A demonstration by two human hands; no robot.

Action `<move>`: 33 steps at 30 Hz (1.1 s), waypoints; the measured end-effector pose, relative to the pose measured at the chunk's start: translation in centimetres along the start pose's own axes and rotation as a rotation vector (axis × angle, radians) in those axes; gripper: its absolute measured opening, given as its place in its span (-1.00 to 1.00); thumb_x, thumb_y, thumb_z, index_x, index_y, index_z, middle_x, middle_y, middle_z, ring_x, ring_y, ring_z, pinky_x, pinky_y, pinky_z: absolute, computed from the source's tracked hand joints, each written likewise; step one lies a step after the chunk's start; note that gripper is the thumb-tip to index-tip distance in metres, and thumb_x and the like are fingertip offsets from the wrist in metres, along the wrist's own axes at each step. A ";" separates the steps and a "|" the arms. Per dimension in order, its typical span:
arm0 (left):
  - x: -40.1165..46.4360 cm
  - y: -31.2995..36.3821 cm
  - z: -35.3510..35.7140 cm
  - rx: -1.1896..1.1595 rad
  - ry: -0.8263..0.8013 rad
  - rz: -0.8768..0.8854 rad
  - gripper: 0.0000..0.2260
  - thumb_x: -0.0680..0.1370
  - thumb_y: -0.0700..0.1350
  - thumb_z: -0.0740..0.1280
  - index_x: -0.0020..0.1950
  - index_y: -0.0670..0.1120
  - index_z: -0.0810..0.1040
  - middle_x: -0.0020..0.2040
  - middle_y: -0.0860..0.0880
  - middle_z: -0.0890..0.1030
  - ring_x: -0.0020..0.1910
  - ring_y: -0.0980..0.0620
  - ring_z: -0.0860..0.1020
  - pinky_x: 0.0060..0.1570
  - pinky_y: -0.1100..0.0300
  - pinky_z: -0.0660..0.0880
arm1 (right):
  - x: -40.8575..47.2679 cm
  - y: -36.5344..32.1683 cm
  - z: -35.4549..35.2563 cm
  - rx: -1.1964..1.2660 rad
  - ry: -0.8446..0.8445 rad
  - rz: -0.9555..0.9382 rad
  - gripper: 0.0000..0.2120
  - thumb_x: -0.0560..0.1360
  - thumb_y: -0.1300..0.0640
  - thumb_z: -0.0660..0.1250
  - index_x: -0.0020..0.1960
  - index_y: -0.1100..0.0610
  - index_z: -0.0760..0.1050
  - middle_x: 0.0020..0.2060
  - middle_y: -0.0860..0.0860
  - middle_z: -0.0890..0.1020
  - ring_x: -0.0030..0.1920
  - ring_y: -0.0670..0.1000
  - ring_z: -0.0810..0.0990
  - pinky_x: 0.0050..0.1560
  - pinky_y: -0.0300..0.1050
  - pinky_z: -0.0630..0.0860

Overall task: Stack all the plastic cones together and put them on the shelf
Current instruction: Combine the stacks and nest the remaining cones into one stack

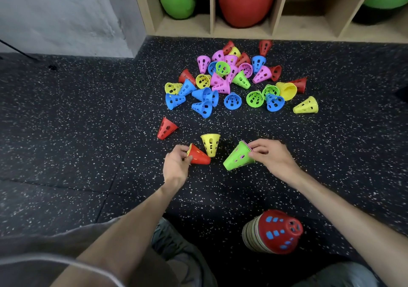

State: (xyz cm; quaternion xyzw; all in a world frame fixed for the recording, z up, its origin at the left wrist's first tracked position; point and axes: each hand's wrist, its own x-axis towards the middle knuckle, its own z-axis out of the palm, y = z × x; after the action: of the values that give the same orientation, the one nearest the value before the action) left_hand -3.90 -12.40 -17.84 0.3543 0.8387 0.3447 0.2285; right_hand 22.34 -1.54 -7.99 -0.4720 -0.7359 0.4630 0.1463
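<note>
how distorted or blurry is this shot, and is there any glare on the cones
Head view: wide-angle bending shows at the edges, where the shelf front curves; the sleeve at the lower left is soft and out of focus; the left hand, right hand and loose cone pile are sharp. Lighting is even, shadows faint, with only a mild sheen on the stacked cones' red top.

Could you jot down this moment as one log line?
left hand: grips red cone | right hand: pinches green cone rim | tall stack: near knees | loose pile: before shelf
</note>
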 end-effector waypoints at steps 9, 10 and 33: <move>-0.6 0.8 -0.6 -0.040 -0.045 0.046 -0.82 0.59 -0.23 0.44 0.01 0.07 0.67 -0.07 0.09 0.67 -0.04 0.11 0.62 0.13 0.10 0.56 | -0.4 0.5 -0.9 -0.009 0.016 0.010 -0.81 0.55 0.18 0.42 0.03 -0.11 0.65 -0.15 -0.20 0.74 -0.05 -0.28 0.66 0.08 -0.23 0.51; -0.8 0.9 -0.9 -0.050 -0.056 0.061 -0.84 0.59 -0.24 0.43 0.02 0.03 0.69 -0.07 0.09 0.68 -0.06 0.15 0.62 0.13 0.13 0.56 | -0.5 0.4 -0.9 -0.006 0.017 0.011 -0.81 0.56 0.17 0.42 0.03 -0.12 0.65 -0.14 -0.20 0.74 -0.04 -0.28 0.66 0.10 -0.21 0.51; -8.5 6.2 -3.2 -0.170 -0.154 0.415 -0.74 0.55 -0.20 0.47 -0.02 0.20 0.63 0.20 0.19 0.58 0.21 0.27 0.53 0.30 0.18 0.47 | -3.5 -3.4 -2.1 0.095 0.087 -0.131 -0.78 0.53 0.22 0.44 0.04 -0.09 0.69 -0.18 -0.22 0.72 -0.13 -0.34 0.62 -0.04 -0.39 0.42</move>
State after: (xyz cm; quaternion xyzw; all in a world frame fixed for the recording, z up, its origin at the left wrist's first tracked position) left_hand 2.25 -16.91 -9.91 0.5237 0.6962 0.4255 0.2450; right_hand 23.64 -3.74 -3.27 -0.4350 -0.7355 0.4657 0.2302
